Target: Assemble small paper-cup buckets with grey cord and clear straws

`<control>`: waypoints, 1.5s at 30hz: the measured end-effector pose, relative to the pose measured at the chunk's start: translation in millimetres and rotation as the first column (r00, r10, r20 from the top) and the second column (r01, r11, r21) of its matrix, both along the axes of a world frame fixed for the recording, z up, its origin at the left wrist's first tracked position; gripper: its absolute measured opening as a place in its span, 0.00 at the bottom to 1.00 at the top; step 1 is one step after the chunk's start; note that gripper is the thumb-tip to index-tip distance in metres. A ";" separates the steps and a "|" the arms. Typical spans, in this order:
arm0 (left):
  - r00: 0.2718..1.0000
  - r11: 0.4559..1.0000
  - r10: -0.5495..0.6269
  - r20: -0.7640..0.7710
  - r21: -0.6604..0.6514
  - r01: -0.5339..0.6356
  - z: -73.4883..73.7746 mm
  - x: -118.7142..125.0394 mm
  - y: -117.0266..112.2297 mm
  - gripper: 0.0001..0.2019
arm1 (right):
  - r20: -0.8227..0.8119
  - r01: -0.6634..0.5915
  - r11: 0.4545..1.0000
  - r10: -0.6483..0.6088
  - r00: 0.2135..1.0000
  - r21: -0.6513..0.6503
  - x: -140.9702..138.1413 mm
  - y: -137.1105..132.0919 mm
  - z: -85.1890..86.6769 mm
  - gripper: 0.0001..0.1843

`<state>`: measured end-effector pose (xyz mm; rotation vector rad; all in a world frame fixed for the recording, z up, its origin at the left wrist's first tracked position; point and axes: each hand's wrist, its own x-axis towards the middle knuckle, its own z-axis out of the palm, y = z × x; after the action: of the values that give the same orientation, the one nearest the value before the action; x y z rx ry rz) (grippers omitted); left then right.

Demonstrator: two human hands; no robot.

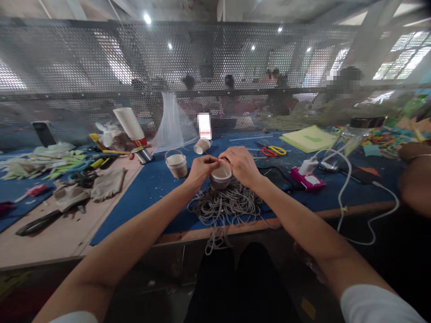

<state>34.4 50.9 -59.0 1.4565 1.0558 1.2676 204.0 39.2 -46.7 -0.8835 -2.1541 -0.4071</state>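
Observation:
A small paper cup [220, 183] with a greyish outside stands at the front of the blue table, among a heap of grey cord [227, 204]. My left hand [203, 170] is closed in a pinch above the cup's rim; what its fingertips hold is too small to make out. On the other side, my right hand [241, 165] curls over the rim with its fingertips meeting the left ones. To the left stands a cord-wrapped cup basket [177, 165] with an arched handle. Another wrapped cup [202, 146] lies tipped on its side behind my hands.
Red scissors [268, 151] and yellow scissors [278, 150] lie behind right. A pink power block [308, 179] with a white charger [308, 166] and cable sits right, near a glass jar [346, 143]. Stacked paper cups [128, 122] and gloves [108, 183] are left. A person's arm [415, 179] is far right.

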 end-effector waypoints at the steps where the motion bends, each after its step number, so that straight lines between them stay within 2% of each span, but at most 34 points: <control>1: 1.000 1.000 -0.001 -0.003 0.006 0.001 -0.2 -0.2 -0.1 0.06 | -0.002 -0.002 1.000 0.002 1.000 -0.003 0.0 -0.1 -0.1 0.09; 19: 0.994 0.992 0.051 -0.099 0.124 -0.039 -5.6 -2.6 3.2 0.06 | -0.016 0.007 1.000 -0.007 1.000 -0.028 -0.7 2.2 -2.7 0.10; 33: 0.994 0.987 0.066 -0.085 0.153 -0.053 -6.7 -3.3 0.2 0.04 | -0.058 -0.031 0.998 0.027 0.998 -0.058 -1.6 0.8 -0.2 0.10; 41: 0.995 0.990 0.068 -0.073 0.126 -0.058 0.9 0.6 -9.2 0.04 | -0.058 -0.022 0.998 0.019 0.998 -0.053 -1.9 -0.9 0.5 0.10; 45: 0.993 0.989 0.080 -0.086 0.135 -0.068 3.9 0.9 -14.1 0.08 | -0.045 -0.026 0.999 0.024 0.999 -0.043 -1.1 1.2 -0.1 0.10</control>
<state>35.2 36.9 -55.2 1.6003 1.1137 1.3561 202.9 40.4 -46.7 -0.8803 -2.1379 -0.3261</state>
